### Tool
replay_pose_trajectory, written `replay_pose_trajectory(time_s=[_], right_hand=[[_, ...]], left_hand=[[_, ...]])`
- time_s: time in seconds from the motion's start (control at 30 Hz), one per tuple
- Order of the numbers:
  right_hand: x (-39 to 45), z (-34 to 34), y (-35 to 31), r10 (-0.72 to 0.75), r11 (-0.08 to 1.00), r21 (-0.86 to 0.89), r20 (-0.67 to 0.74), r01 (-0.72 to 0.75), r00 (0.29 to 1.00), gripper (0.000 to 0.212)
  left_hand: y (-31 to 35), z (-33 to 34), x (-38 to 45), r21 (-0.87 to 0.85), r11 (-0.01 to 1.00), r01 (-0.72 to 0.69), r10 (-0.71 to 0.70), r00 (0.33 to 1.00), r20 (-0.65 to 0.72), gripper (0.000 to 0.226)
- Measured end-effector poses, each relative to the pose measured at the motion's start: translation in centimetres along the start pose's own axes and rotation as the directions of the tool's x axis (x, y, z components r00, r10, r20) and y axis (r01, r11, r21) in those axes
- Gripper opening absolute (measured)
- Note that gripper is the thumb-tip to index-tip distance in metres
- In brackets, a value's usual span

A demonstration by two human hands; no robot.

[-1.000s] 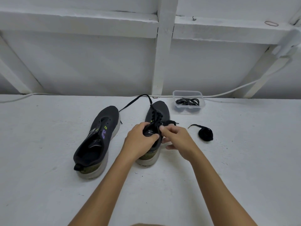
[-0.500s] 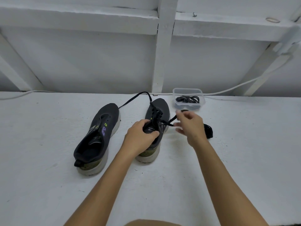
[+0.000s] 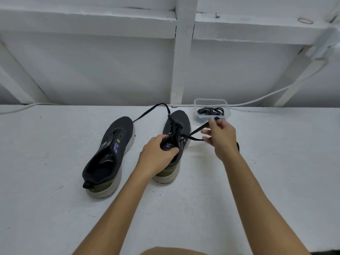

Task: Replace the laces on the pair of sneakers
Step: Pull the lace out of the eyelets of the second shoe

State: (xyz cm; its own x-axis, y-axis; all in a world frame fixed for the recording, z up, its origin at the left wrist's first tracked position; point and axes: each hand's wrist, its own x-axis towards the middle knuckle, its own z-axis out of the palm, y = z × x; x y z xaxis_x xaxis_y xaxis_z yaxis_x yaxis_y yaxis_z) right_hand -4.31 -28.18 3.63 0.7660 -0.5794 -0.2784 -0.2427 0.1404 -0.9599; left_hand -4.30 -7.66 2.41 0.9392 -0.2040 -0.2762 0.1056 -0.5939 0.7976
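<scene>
Two dark sneakers sit on the white table. The left hand (image 3: 158, 155) grips the tongue of the right sneaker (image 3: 174, 144), holding it down. The right hand (image 3: 220, 137), a second ago at the eyelets, now pinches the black lace (image 3: 197, 130), drawn taut rightward, likely mid-threading. The left sneaker (image 3: 110, 155) is laceless.

unlaced sneaker (image 3: 110, 155) at 9 o'clock of laced sneaker (image 3: 176, 129) | tub (image 3: 211, 109) at its 1 o'clock | laces (image 3: 211, 111) in tub
</scene>
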Motion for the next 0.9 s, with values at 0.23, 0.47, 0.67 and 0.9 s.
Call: replay_pose_trajectory(time_s=[0.23,0.47,0.67,0.9], right_hand=[[-3.1,0.9,3.0,0.144,0.893,-0.449,0.235,-0.024,0.961,0.032],[-3.9,1.9,3.3,0.165,0.979,-0.174,0.399,-0.102,0.902,0.013],[-3.8,2.1,3.1,0.020,0.980,-0.189,0.406,0.063,0.914,0.017],[-1.9,2.3,2.0,0.084,0.991,0.105,0.008,-0.084,0.996,0.021]], left_hand=[[0.1,0.1,0.0,-0.007,1.000,-0.003,0.003,1.000,-0.018,0.048],[0.1,0.0,-0.1,0.013,1.000,-0.011,0.011,1.000,-0.023,0.048],[0.1,0.1,-0.1,0.009,1.000,-0.007,0.007,1.000,-0.025,0.049],[0.4,-0.1,0.0,-0.001,1.000,0.014,-0.014,1.000,0.002,0.048]])
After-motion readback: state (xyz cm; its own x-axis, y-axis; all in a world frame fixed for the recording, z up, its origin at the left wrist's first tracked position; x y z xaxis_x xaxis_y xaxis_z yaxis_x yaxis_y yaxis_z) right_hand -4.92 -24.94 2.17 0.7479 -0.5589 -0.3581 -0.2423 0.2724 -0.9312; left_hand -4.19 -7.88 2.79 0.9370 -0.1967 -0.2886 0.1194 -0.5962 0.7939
